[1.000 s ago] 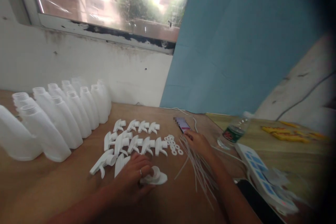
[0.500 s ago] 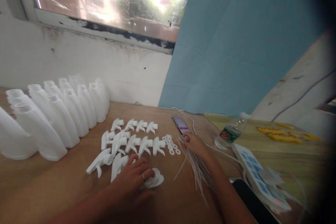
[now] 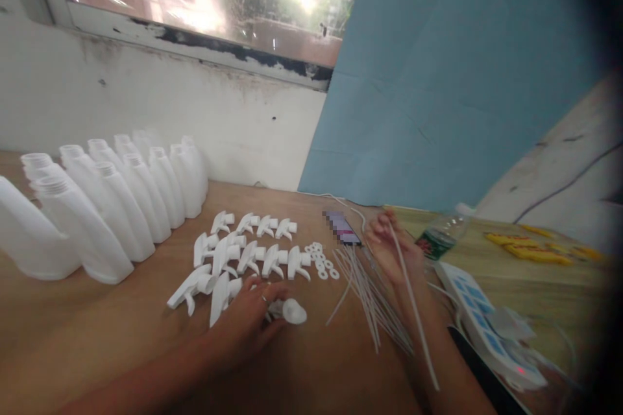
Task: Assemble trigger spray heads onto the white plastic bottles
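My left hand [image 3: 257, 314] is closed around a white trigger sprayer head [image 3: 293, 312], whose round end points right, just over the table. Pinched by its upper end in the raised fingers of my right hand [image 3: 394, 246] is one thin white dip tube [image 3: 411, 292], slanting down across my wrist. Below that hand lies a loose bundle of similar tubes [image 3: 367, 305]. More sprayer heads [image 3: 250, 257] lie in rough rows beyond my left hand. Beside them is a small cluster of white ring washers [image 3: 321, 262].
White bottles [image 3: 114, 207] without caps stand in rows at the left. A phone [image 3: 343, 228] lies behind the tubes. To the right are a water bottle [image 3: 440, 233], a power strip [image 3: 487, 321] with cables, a dark flat object [image 3: 479, 363] and yellow packets [image 3: 528, 248].
My right hand has risen from the tube bundle with one tube and turned palm up. The sprayer head in my left hand has turned, its round end now facing right.
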A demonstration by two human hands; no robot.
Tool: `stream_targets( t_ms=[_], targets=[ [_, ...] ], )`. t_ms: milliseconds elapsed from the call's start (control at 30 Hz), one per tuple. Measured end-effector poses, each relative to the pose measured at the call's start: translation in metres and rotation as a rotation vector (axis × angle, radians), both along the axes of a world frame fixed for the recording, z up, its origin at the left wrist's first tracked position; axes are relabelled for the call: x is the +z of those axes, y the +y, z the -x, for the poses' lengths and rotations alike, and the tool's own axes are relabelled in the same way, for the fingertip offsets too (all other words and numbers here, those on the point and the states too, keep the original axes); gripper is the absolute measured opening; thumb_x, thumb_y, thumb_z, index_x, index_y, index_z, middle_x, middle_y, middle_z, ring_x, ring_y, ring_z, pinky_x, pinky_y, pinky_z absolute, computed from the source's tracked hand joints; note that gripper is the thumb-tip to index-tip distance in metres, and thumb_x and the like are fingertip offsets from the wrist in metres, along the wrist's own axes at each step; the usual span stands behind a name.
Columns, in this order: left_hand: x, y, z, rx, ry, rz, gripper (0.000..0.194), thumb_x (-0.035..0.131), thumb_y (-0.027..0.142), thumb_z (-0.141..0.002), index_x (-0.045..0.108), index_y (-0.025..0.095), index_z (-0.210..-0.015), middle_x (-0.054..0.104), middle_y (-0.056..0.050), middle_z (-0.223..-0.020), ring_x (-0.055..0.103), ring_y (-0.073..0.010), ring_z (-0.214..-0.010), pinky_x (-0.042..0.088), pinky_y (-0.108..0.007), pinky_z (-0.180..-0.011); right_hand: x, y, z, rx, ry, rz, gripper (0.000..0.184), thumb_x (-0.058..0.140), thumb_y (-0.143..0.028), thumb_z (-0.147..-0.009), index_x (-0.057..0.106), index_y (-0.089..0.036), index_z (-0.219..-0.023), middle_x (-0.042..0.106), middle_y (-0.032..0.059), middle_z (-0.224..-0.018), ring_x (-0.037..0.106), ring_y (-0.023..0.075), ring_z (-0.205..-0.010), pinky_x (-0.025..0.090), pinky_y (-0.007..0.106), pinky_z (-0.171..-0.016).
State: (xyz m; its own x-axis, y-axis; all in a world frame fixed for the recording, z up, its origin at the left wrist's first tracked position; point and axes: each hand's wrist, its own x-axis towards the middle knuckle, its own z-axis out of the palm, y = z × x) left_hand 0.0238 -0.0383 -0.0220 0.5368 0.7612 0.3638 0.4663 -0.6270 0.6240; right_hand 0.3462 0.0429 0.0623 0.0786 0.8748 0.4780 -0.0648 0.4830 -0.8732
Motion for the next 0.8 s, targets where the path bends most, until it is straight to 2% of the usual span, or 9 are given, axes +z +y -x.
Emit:
stream_targets(
  t_ms=[67, 133, 233, 367, 433, 600, 700, 800],
  targets=[
    [0.001, 0.001, -0.001, -0.001, 0.015, -0.027, 0.035, 0.059, 0.019, -0.083, 0.05, 0.024, -0.117, 0.062, -0.003, -0.11, 0.051, -0.0233, -0.104, 0.035, -0.04, -0.094, 0.001, -0.005, 0.02, 0.098, 0.132, 0.057, 0.025, 0.069, -0.034, -0.075, 0.066, -0.03, -0.099, 0.059, 0.0014, -0.088, 0.054, 0.0141, -0.07, 0.045, 0.026, -0.057],
    [0.003, 0.002, -0.001, -0.001, 0.022, -0.051, 0.034, 0.06, 0.02, -0.084, 0.051, 0.024, -0.116, 0.063, -0.004, -0.11, 0.053, -0.0229, -0.104, 0.033, -0.041, -0.096, -0.006, -0.011, 0.043, 0.166, 0.118, 0.158, 0.022, 0.069, -0.038, -0.078, 0.068, -0.025, -0.096, 0.059, 0.0021, -0.083, 0.054, 0.0136, -0.065, 0.042, 0.025, -0.052],
    [0.005, 0.004, -0.001, 0.009, 0.029, -0.056, 0.034, 0.062, 0.022, -0.084, 0.052, 0.023, -0.116, 0.064, -0.004, -0.11, 0.053, -0.0232, -0.105, 0.032, -0.041, -0.096, -0.022, -0.021, 0.076, 0.27, 0.001, 0.252, 0.026, 0.061, -0.044, -0.085, 0.069, -0.021, -0.095, 0.058, 0.0025, -0.075, 0.051, 0.0127, -0.057, 0.037, 0.024, -0.046],
    [0.004, 0.006, 0.0, 0.008, 0.024, -0.062, 0.033, 0.064, 0.022, -0.082, 0.054, 0.024, -0.114, 0.063, -0.003, -0.11, 0.053, -0.0229, -0.105, 0.031, -0.041, -0.095, -0.034, -0.037, 0.103, 0.355, -0.265, 0.251, 0.022, 0.065, -0.039, -0.084, 0.071, -0.018, -0.088, 0.059, 0.0024, -0.083, 0.049, 0.0098, -0.059, 0.036, 0.023, -0.052],
    [0.003, 0.007, 0.0, 0.006, 0.019, -0.062, 0.033, 0.064, 0.021, -0.082, 0.054, 0.025, -0.113, 0.063, -0.003, -0.109, 0.053, -0.0229, -0.104, 0.031, -0.041, -0.096, -0.034, -0.042, 0.109, 0.357, -0.353, 0.259, 0.017, 0.069, -0.035, -0.081, 0.068, -0.019, -0.088, 0.06, 0.0006, -0.081, 0.051, 0.0102, -0.063, 0.037, 0.023, -0.055],
    [0.005, 0.005, 0.0, 0.012, 0.024, -0.051, 0.034, 0.061, 0.021, -0.083, 0.052, 0.025, -0.115, 0.062, -0.003, -0.111, 0.052, -0.0227, -0.104, 0.029, -0.041, -0.096, -0.029, -0.044, 0.111, 0.435, -0.369, 0.339, 0.02, 0.074, -0.033, -0.075, 0.062, -0.017, -0.077, 0.059, -0.0025, -0.066, 0.052, 0.0099, -0.056, 0.038, 0.023, -0.054],
    [0.01, 0.003, 0.0, 0.005, 0.08, -0.074, 0.039, 0.057, 0.019, -0.085, 0.048, 0.027, -0.121, 0.06, -0.004, -0.111, 0.051, -0.0225, -0.102, 0.029, -0.041, -0.095, -0.028, -0.041, 0.108, 0.463, -0.362, 0.363, 0.023, 0.071, -0.037, -0.078, 0.064, -0.016, -0.082, 0.061, -0.0005, -0.068, 0.052, 0.0101, -0.056, 0.039, 0.023, -0.054],
    [0.017, 0.002, 0.0, -0.026, 0.185, -0.129, 0.034, 0.052, 0.019, -0.087, 0.05, 0.028, -0.12, 0.058, -0.004, -0.107, 0.05, -0.0229, -0.099, 0.03, -0.042, -0.093, -0.027, -0.04, 0.105, 0.503, -0.347, 0.345, 0.028, 0.065, -0.042, -0.083, 0.064, -0.015, -0.088, 0.064, 0.0028, -0.074, 0.055, 0.0112, -0.059, 0.041, 0.024, -0.055]
  ],
)
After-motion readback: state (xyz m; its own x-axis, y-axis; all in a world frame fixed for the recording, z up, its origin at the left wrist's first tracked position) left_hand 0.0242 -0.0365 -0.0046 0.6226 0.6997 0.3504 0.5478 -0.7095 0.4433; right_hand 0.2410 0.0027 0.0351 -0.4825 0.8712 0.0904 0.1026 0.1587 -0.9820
